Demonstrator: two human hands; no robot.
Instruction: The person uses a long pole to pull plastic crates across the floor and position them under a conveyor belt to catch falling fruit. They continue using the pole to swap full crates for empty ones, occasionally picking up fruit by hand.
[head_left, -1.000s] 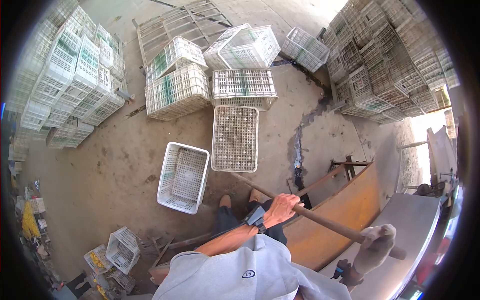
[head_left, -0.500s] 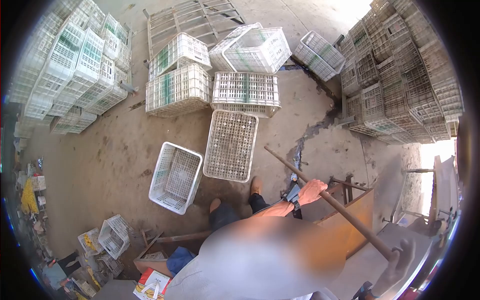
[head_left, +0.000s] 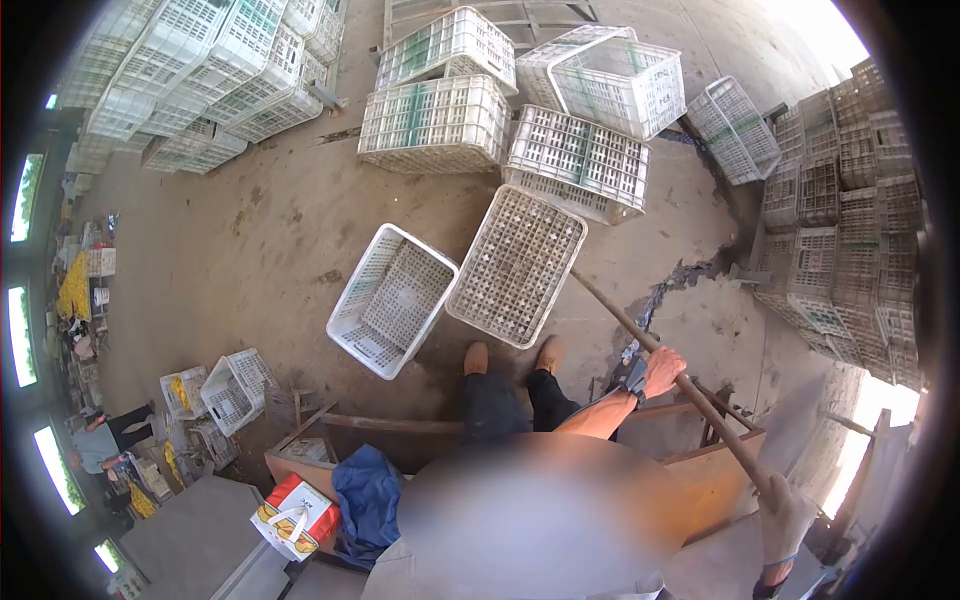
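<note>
A long wooden pole (head_left: 725,430) runs diagonally across the right side, with both my hands wrapped around it. My left hand (head_left: 662,372), with a dark band on the wrist, grips it partway along. Closer to the near end, my right hand (head_left: 787,515) is closed on the pole. Its far tip overlaps the right edge of a grimy plastic crate (head_left: 518,266), whose grid face is turned up. Beside that crate, on the left, an open white crate (head_left: 392,302) rests on the floor. My shoes are just below the two crates.
Several white crates (head_left: 435,122) lie in a group ahead. Tall crate stacks stand at left (head_left: 190,60) and right (head_left: 850,230). A desk (head_left: 720,480), a blue cloth (head_left: 365,500) and a red-white box (head_left: 297,517) are near me. A person (head_left: 100,442) is far left.
The view has turned, so the crates and floor appear shifted right. The pole's far tip has come to the grimy crate's edge. My feet have come closer together; both hands keep their grip.
</note>
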